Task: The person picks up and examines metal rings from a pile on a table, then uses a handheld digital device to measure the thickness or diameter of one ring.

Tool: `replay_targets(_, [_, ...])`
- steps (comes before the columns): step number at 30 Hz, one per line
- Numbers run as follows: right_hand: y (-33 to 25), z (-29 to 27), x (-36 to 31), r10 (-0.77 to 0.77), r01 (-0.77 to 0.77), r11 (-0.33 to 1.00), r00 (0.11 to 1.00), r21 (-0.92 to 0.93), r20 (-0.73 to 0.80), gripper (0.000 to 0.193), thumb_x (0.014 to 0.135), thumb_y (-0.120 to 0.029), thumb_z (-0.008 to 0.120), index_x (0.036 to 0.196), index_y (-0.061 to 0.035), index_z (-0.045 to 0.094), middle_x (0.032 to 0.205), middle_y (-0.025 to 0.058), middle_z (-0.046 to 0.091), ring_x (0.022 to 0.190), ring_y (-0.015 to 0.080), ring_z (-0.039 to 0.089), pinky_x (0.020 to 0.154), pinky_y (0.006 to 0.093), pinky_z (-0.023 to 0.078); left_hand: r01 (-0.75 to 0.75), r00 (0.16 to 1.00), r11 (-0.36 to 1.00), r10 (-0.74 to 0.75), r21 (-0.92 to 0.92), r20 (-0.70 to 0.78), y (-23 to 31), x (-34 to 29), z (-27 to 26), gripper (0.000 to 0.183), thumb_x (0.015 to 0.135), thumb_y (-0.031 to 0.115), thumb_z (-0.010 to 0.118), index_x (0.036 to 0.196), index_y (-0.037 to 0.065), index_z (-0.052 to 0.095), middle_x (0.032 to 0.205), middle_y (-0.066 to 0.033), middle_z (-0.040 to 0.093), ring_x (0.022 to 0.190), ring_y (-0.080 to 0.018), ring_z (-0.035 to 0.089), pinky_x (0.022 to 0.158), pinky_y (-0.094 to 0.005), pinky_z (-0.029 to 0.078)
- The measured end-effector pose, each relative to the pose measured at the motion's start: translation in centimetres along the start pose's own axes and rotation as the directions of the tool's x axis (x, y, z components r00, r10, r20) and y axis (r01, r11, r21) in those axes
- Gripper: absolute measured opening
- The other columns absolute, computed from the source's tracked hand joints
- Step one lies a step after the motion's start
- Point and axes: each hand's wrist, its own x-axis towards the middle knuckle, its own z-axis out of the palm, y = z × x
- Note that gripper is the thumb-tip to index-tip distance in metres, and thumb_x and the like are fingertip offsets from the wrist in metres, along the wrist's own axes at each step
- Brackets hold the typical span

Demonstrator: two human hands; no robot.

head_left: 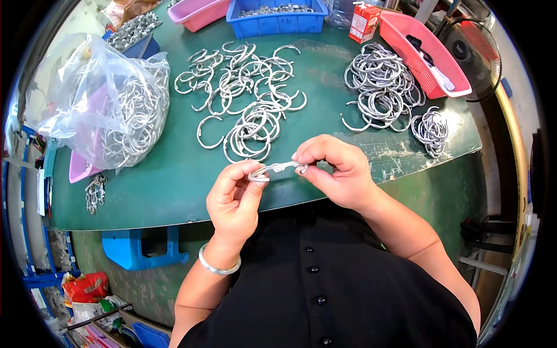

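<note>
Just past the table's near edge, I hold a silvery open bangle (281, 167) between both hands. The thumb and fingertips of my left hand (233, 197) pinch one end, and those of my right hand (342, 173) pinch the other. Its middle bows slightly upward between them. Right beyond my fingers lies a stack of overlapping silver bangles (253, 130). Farther off, more open bangles (232, 75) are spread loosely over the green table (313, 75). To the right is a heap of darker grey bangles (384, 81), with a small bundle of rings (430, 132) beside it.
At the left, a clear plastic bag (87, 110) of bangles covers a pink basket (81, 165); small metal pieces (96, 193) lie nearby. A blue bin (275, 24), a red carton (364, 23) and a pink basket (426, 64) line the back. A fan (473, 55) stands beyond; a blue stool (142, 249) below.
</note>
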Motion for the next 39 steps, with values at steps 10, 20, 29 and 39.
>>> replay_targets(10, [0.4,0.2,-0.2,0.042,-0.042,0.999,0.999,0.025,-0.033,0.015,0.070,0.007,0.060,0.081,-0.0010,0.055,0.079,0.0064,0.057,0.067,0.0133,0.056,0.058,0.0229,0.044,-0.104,0.994,0.986,0.101,0.134,0.030,-0.1,0.0,-0.3,0.020,0.078,-0.007,0.054,0.098,-0.003,0.052,0.092,-0.0099,0.056,0.080,-0.0151,0.058,0.070,-0.0243,0.049])
replay_targets(20, [-1.7,0.2,0.7,-0.058,0.061,0.990,0.998,-0.128,0.031,0.016,0.067,0.006,0.063,0.082,0.0000,0.058,0.079,0.0096,0.059,0.069,0.0166,0.058,0.058,0.0243,0.045,0.334,0.941,0.902,-0.336,-0.275,0.039,0.4,0.7,-0.3,0.017,0.082,0.002,0.051,0.099,-0.002,0.053,0.083,-0.0098,0.060,0.069,-0.0140,0.058,0.060,-0.0240,0.048])
replay_targets(29, [-3.0,1.4,1.8,-0.206,0.207,0.969,0.978,-0.138,0.023,0.017,0.066,0.005,0.064,0.081,-0.0011,0.058,0.074,0.0085,0.059,0.064,0.0179,0.058,0.053,0.0245,0.045,0.532,0.845,0.697,-0.479,-0.480,0.239,0.3,0.7,-0.5,0.018,0.084,0.004,0.049,0.101,-0.001,0.053,0.083,-0.0080,0.060,0.070,-0.0129,0.059,0.061,-0.0234,0.049])
replay_targets(39, [-2.8,0.5,1.4,0.010,-0.010,1.000,1.000,-0.026,0.017,0.013,0.071,0.002,0.061,0.084,-0.0004,0.059,0.077,0.0088,0.059,0.066,0.0152,0.058,0.057,0.0242,0.045,0.505,0.861,0.719,-0.462,-0.478,0.214,0.4,0.4,-0.5,0.018,0.083,0.003,0.050,0.100,-0.001,0.054,0.083,-0.0082,0.060,0.070,-0.0140,0.059,0.062,-0.0246,0.050])
